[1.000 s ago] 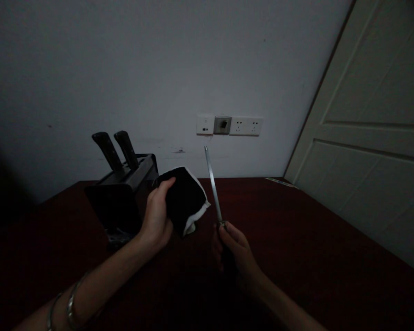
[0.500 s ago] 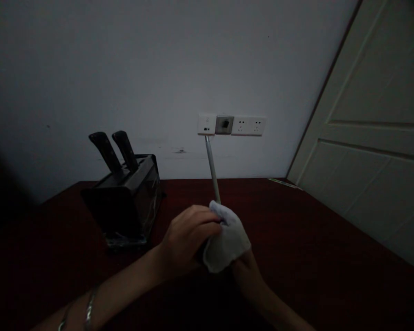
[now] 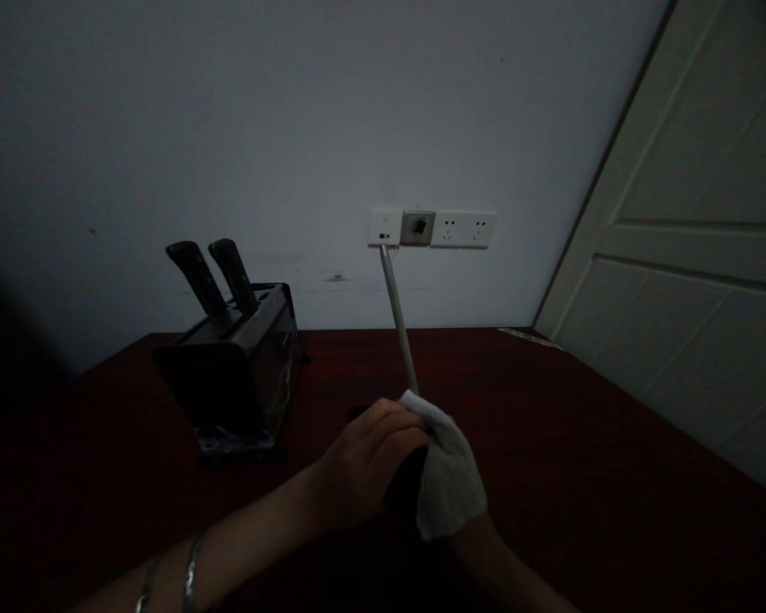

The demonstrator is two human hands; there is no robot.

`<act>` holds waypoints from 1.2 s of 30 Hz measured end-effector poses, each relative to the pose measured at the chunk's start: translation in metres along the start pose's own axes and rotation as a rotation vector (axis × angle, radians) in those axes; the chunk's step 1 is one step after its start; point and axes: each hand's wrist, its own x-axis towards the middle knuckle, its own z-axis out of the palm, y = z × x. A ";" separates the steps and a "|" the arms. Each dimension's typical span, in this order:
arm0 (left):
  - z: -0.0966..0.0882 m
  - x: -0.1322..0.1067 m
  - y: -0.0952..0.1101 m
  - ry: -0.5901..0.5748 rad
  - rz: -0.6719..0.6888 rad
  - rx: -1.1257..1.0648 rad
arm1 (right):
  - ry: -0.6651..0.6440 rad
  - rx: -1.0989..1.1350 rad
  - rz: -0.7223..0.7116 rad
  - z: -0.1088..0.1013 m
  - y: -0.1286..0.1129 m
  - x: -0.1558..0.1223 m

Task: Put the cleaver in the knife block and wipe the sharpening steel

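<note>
Fingers (image 3: 401,424) of left hand (image 3: 363,464) clamp one cloth (image 3: 450,485) round one rod (image 3: 398,319) — right hand, probably beneath, grip unclear; two knives (image 3: 199,279).

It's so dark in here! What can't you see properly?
Head view only:
1. The right hand and the handle of the thin silver steel rod: covered by the white cloth in the left hand.
2. Blades of the two black-handled knives: sunk in the black knife block.
3. The dark red table's left end: lost in shadow.
</note>
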 end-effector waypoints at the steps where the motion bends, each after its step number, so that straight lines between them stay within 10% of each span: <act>1: 0.001 0.000 -0.001 0.009 -0.008 -0.033 | 0.025 -0.007 -0.001 0.001 0.000 -0.002; 15: -0.017 0.011 -0.007 -0.013 -0.254 -0.288 | 0.013 0.226 0.129 0.004 -0.030 -0.019; 21: -0.040 0.021 -0.020 0.224 -0.699 -0.124 | -0.031 0.327 0.235 0.004 -0.023 -0.012; 26: -0.054 0.022 -0.033 0.241 -0.808 -0.067 | -0.041 0.332 0.237 0.006 -0.023 -0.012; 36: -0.003 0.013 0.000 0.110 -0.637 -0.084 | -0.018 0.158 0.178 0.007 -0.026 -0.017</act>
